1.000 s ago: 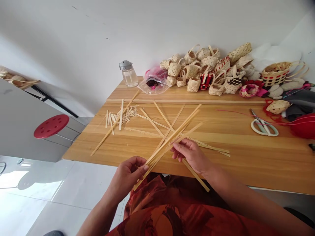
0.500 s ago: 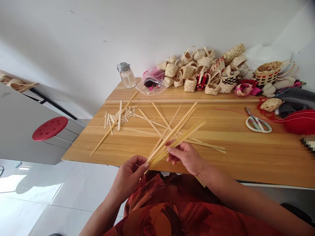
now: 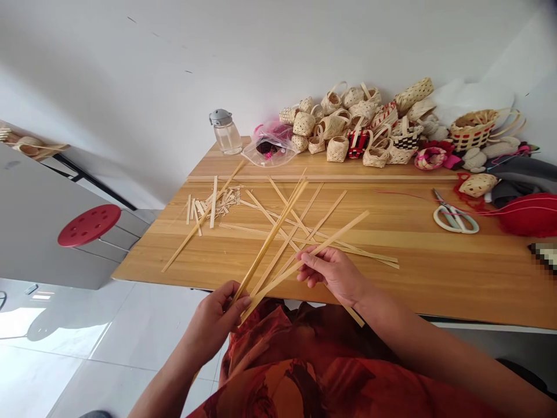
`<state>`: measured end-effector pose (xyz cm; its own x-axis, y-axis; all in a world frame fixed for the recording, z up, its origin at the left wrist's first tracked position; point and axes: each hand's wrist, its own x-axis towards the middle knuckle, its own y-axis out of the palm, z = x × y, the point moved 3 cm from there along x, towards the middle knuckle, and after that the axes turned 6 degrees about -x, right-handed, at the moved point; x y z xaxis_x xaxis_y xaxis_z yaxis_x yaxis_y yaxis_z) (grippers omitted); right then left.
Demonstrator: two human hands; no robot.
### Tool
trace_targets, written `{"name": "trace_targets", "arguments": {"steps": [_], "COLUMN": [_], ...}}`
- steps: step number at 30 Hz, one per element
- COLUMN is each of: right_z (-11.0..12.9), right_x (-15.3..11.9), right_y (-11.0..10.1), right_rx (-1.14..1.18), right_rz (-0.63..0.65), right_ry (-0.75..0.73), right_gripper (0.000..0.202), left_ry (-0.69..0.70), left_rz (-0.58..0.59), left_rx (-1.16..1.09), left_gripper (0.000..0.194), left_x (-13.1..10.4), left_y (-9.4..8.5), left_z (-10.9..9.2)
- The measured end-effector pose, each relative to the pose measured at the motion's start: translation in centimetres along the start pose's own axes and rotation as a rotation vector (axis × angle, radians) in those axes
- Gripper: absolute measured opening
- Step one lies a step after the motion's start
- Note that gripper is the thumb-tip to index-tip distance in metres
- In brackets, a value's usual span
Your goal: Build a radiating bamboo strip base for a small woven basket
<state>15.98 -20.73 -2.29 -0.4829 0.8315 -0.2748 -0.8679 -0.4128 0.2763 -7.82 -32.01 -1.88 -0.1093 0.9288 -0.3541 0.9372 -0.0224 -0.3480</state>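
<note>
Near the front edge of the wooden table (image 3: 418, 290), my left hand (image 3: 224, 313) pinches the lower ends of a narrow bundle of bamboo strips (image 3: 272, 235), which slants up and away. My right hand (image 3: 331, 270) grips a single wider strip (image 3: 343, 231) between thumb and fingers; its lower end lies near my left fingertips. Beneath and beyond both hands, several loose strips (image 3: 256, 207) lie crossed on the tabletop. One more strip end (image 3: 354, 316) sticks out over the front edge below my right wrist.
Small offcuts (image 3: 226, 201) and a long strip (image 3: 183, 247) lie at left. Behind stand a bottle (image 3: 227, 134), a plastic bag (image 3: 270, 148) and several small woven baskets (image 3: 337, 149). Scissors (image 3: 456, 219) and red yarn (image 3: 526, 216) are at right; a red stool (image 3: 89, 224) stands left of the table.
My left hand has moved left and slightly down with its bundle, which now points more steeply away. The strip in my right hand has separated from the bundle.
</note>
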Motion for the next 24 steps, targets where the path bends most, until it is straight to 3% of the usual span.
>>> {"name": "trace_targets", "arguments": {"steps": [8,13,20,24], "right_z": [0.8,0.9,0.9,0.7], "right_x": [-0.4,-0.5,-0.2,-0.2], "right_y": [-0.5,0.1,0.0,0.1], "right_rx": [0.008,-0.021,-0.030,-0.005], "right_rz": [0.049,0.135,-0.092,-0.157], "right_ry": [-0.033,-0.048,-0.037,-0.015], "right_gripper": [0.031,0.030,0.039,0.044], "left_ry": [-0.043,-0.042,-0.013,-0.045], "left_rz": [-0.052,-0.061,-0.068,-0.111], "left_rx": [0.051,0.055,-0.032,-0.012], "left_gripper": [0.036,0.037,0.041,0.042], "left_x": [-1.6,-2.1,-2.6,-3.7], "left_y": [-3.6,-4.3,-4.4,-4.2], "left_z": [1.9,2.2,2.6,2.6]}}
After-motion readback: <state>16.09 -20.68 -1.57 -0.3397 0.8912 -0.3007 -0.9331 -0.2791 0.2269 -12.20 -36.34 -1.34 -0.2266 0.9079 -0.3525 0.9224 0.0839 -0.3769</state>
